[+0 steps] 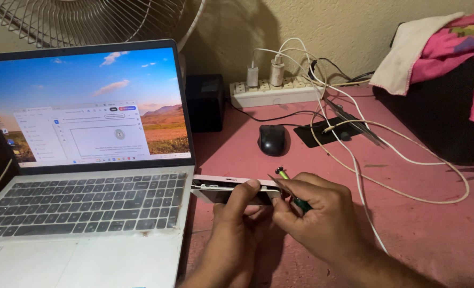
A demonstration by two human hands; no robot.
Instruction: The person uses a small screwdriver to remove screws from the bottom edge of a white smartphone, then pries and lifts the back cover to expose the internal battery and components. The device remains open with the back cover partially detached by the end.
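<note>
1. Your left hand (pixel 236 213) is clamped on a slim pink phone (pixel 231 188). It holds the phone on edge, just above the pink worktop (pixel 418 224) and close beside the right edge of the open laptop (pixel 87 202).

2. Your right hand (pixel 317 213) is closed around a small green-handled screwdriver (pixel 290 186). It also seems to pinch a thin metal pick or tweezer tip against the phone's right end. I cannot tell exactly which of the two tools touches the seam.

3. The two hands are close together, meeting at the phone's right end, with the left thumb pressing on its upper edge.

4. By the look of it, you are at the prying stage. The phone's back seems to be lifting away from its body along the long edge, and a narrow gap shows near the laptop side.

5. The next move calls for a steady left grip and a shallow tool angle. You would need to slide along the seam rather than lever hard, since the panel looks thin and could bend or crack.

6. Mind the white cables (pixel 354 160) trailing past your right wrist from the power strip (pixel 274 90) at the wall, as a snag could jolt the tool.

7. The black mouse (pixel 273 140) sits behind your hands, well clear. A dark flat pad (pixel 333 130) with a tool lying on it rests further back, near the cables.
</note>
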